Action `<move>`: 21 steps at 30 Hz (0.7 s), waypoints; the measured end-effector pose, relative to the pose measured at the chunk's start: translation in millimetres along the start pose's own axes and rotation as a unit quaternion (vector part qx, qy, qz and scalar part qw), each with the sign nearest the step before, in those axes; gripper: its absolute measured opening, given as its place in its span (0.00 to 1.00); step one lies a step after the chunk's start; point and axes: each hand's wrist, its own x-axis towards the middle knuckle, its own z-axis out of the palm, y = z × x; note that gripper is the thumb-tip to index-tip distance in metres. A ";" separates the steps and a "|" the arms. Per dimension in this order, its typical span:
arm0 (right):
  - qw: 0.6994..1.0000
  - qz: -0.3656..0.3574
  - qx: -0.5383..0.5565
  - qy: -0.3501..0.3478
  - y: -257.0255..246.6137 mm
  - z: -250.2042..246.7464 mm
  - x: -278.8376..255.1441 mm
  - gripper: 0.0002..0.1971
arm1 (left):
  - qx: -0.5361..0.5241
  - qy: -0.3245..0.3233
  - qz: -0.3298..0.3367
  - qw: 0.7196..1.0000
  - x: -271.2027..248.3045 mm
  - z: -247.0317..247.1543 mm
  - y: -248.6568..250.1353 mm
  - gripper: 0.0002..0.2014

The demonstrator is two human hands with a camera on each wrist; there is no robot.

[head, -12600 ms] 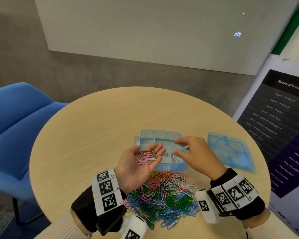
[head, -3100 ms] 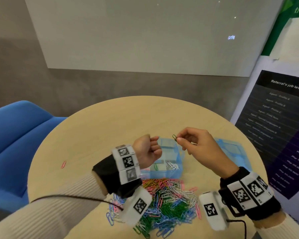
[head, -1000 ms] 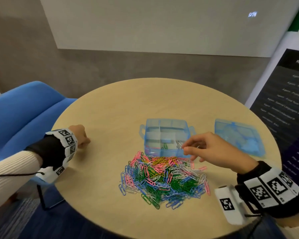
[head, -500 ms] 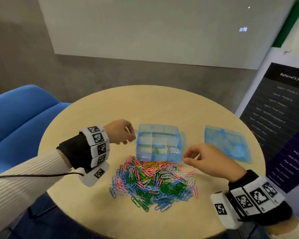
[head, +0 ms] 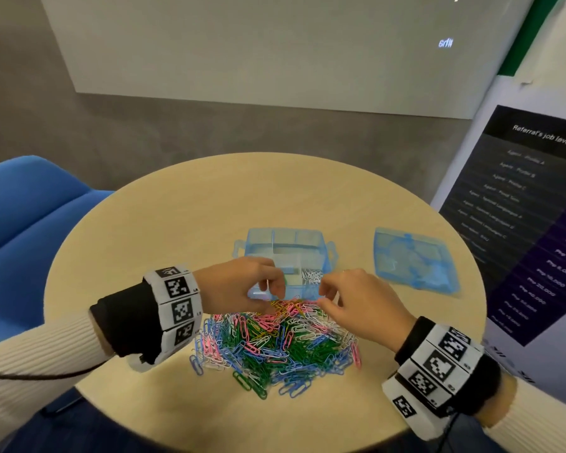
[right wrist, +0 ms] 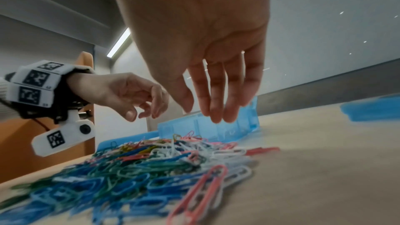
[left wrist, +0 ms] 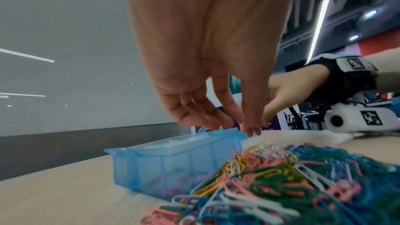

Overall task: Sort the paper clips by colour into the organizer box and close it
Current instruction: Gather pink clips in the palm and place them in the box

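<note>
Both hands hover over the far edge of the clips, the left hand with fingers loosely curled and the right hand with fingers hanging relaxed, neither holding anything. Sorting looks barely begun; the next move calls for pinching out one colour. The open box sits just beyond the heap, long axis left-right; its lid lies apart, right.

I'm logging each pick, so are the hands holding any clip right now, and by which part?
Nothing is held: the left hand and right hand hang with empty fingers above the paper clip pile.
</note>
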 end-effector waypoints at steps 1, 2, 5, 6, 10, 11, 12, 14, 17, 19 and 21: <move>1.000 -0.004 -0.003 0.010 -1.6 0.2 1.7 0.09 | 0.009 0.003 0.000 1.000 -1.2 2.1 -1.3 0.10; 1.000 -0.007 -0.007 0.017 -2.9 0.8 3.3 0.09 | 0.014 0.004 -0.001 1.000 -2.2 4.2 -2.8 0.09; 1.000 -0.007 -0.012 0.025 -6.0 2.6 7.8 0.11 | 0.032 0.007 -0.017 0.999 -4.8 9.3 -1.9 0.10; 0.999 -0.005 -0.008 0.030 -6.8 2.5 9.6 0.12 | 0.043 0.013 -0.022 0.999 -4.8 10.2 -1.3 0.11; 0.998 -0.004 0.009 0.068 -8.5 2.4 18.5 0.14 | 0.065 0.011 -0.029 0.997 -0.8 9.5 -4.0 0.13; 0.997 -0.008 0.012 0.075 -9.1 2.5 20.7 0.13 | 0.067 0.001 -0.034 0.997 0.7 9.8 -5.5 0.14; 0.997 -0.012 0.014 0.078 -9.4 3.3 22.8 0.13 | 0.068 -0.007 -0.038 0.997 2.2 10.2 -7.2 0.15; 0.998 -0.018 0.008 0.068 -9.9 4.9 27.0 0.12 | 0.063 -0.012 -0.044 0.997 4.0 9.4 -8.8 0.16; 0.998 -0.029 0.015 0.059 -8.5 7.0 33.6 0.09 | 0.046 -0.008 -0.059 0.997 5.2 5.5 -11.7 0.17; 0.996 -0.050 0.037 0.062 -7.2 7.9 36.6 0.07 | 0.024 -0.005 -0.085 0.996 3.3 4.5 -12.6 0.23; 0.994 -0.076 0.056 0.058 -6.0 11.5 36.3 0.09 | 0.001 0.005 -0.108 0.994 -1.7 5.6 -12.4 0.29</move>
